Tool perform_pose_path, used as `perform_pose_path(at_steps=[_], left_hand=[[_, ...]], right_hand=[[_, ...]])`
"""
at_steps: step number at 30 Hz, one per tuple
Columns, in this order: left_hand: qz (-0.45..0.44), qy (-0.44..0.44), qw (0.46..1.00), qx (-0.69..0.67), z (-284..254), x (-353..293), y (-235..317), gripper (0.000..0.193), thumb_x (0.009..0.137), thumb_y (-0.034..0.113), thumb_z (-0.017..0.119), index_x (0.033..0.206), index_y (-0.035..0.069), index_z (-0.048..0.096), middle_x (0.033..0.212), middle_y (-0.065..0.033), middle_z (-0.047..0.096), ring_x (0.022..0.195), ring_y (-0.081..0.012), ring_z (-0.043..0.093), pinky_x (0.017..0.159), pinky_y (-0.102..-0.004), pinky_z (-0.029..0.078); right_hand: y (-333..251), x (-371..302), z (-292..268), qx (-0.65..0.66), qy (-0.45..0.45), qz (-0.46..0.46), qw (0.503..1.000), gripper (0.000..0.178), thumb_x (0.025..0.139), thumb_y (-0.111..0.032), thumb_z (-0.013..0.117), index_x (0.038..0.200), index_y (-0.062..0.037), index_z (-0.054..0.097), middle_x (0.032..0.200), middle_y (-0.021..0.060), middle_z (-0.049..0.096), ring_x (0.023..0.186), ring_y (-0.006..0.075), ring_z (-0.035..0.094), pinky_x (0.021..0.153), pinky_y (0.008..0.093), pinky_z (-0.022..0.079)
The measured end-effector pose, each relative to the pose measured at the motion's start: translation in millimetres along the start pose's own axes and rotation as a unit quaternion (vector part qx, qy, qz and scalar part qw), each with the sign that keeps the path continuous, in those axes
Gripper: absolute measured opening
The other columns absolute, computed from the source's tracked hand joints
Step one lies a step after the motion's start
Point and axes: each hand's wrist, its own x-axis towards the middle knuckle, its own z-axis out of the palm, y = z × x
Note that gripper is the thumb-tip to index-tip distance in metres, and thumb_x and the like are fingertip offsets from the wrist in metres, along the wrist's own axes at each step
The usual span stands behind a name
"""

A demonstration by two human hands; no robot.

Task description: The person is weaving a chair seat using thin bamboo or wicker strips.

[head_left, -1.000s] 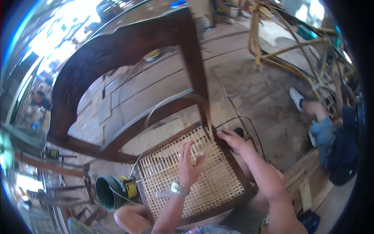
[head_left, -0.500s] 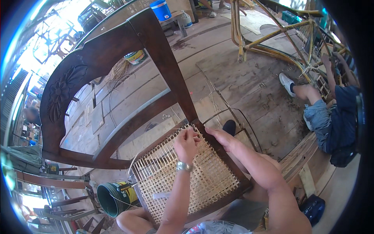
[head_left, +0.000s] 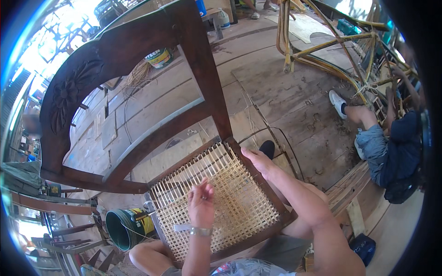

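Observation:
A dark wooden chair with a carved back leans over my lap, its seat facing up. Woven cane fills the near part of the seat; toward the back rail only parallel strands with wider gaps show. My left hand is over the middle of the weave, fingers curled and closed; what they pinch is too small to make out. At the seat's right rail, near the back post, my right hand grips the wood, its fingers partly hidden. A flat whitish strip lies on the cane beside my left wrist.
A dark green bucket lies tipped left of the chair. Another person sits at the right near a rattan frame. Beyond the chair back stands a yellow-and-green pail. A thin dark hoop curves past my right hand.
My left hand has moved from near the seat's back right corner toward the middle left of the weave. My right hand stays on the rail. The view has shifted slightly.

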Motion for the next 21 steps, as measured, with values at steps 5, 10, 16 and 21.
perform_pose_path(at_steps=[5, 10, 16, 21], left_hand=[[-0.033, -0.001, 0.998, -0.059, -10.1, -16.9, 16.0, 0.02, 0.102, 0.019, 0.057, 0.108, 0.0, 0.061, 0.115, -0.0166, 0.066, 0.087, -0.0155, 0.065, 0.076, -0.0271, 0.06], [0.002, 0.001, 0.999, -0.051, -10.6, -25.1, 24.0, 0.022, 0.101, 0.021, 0.058, 0.107, 0.0, 0.061, 0.112, -0.0163, 0.067, 0.088, -0.0194, 0.066, 0.078, -0.0332, 0.06], [0.164, 0.07, 0.982, 0.057, -35.3, -82.8, 100.5, 0.017, 0.102, 0.024, 0.058, 0.103, 0.007, 0.062, 0.104, -0.0165, 0.072, 0.084, -0.0222, 0.072, 0.076, -0.0368, 0.061], [0.226, 0.19, 0.943, 0.15, -62.5, -130.8, 143.5, 0.02, 0.101, 0.025, 0.06, 0.103, 0.005, 0.063, 0.097, -0.0131, 0.073, 0.076, -0.0183, 0.071, 0.067, -0.0311, 0.061]], right_hand=[[-24.0, -24.9, 17.9, -0.212, 0.15, -0.164, 0.952, 0.052, 0.092, -0.043, 0.068, 0.12, 0.0008, 0.061, 0.12, 0.0143, 0.063, 0.111, 0.0248, 0.059, 0.095, 0.0368, 0.045], [-71.9, -49.4, 41.0, -0.446, 0.076, -0.462, 0.763, 0.021, 0.087, -0.017, 0.072, 0.103, -0.0057, 0.065, 0.094, 0.0101, 0.063, 0.093, 0.0311, 0.06, 0.087, 0.0418, 0.048], [-83.8, -41.3, 82.4, -0.525, -0.136, -0.439, 0.716, 0.013, 0.085, -0.014, 0.072, 0.084, -0.0033, 0.065, 0.086, 0.0084, 0.062, 0.086, 0.0293, 0.061, 0.079, 0.0398, 0.049], [-94.6, -45.4, 139.8, -0.548, -0.297, -0.274, 0.732, 0.016, 0.087, -0.014, 0.071, 0.085, -0.0005, 0.063, 0.085, 0.0133, 0.061, 0.083, 0.0303, 0.062, 0.076, 0.0391, 0.049]])
